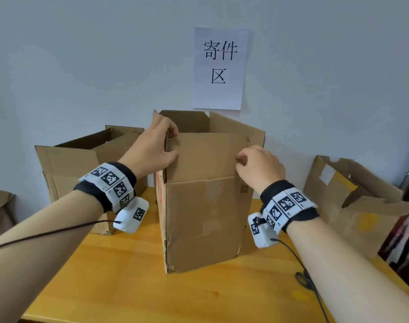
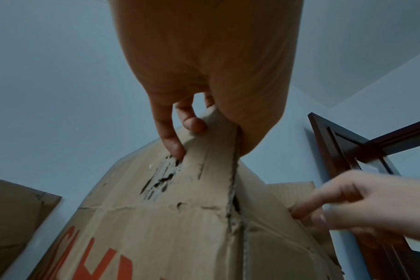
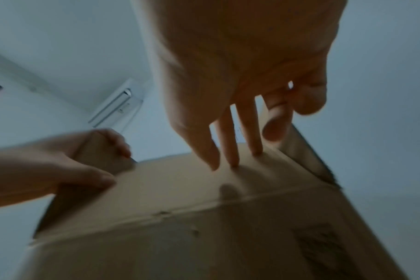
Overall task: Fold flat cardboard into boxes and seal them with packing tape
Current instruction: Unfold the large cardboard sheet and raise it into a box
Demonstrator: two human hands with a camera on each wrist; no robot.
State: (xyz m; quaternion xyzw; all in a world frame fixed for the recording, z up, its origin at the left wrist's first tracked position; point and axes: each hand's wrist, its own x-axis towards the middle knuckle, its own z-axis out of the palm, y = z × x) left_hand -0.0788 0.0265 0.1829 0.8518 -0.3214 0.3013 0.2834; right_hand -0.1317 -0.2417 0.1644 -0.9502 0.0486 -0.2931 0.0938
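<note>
A tall brown cardboard box stands upright on the wooden table, all its top flaps raised. My left hand grips the near flap at its top left corner, fingers over the edge and thumb on the front. In the left wrist view the left hand wraps that corner, above red print on the box side. My right hand touches the near flap by its right edge. The right wrist view shows its fingertips resting on the flap face.
An open box stands behind on the left, and a torn one lies on the right. Black scissors lie near my right forearm. A paper sign hangs on the wall close behind. Wrist cables trail over the table.
</note>
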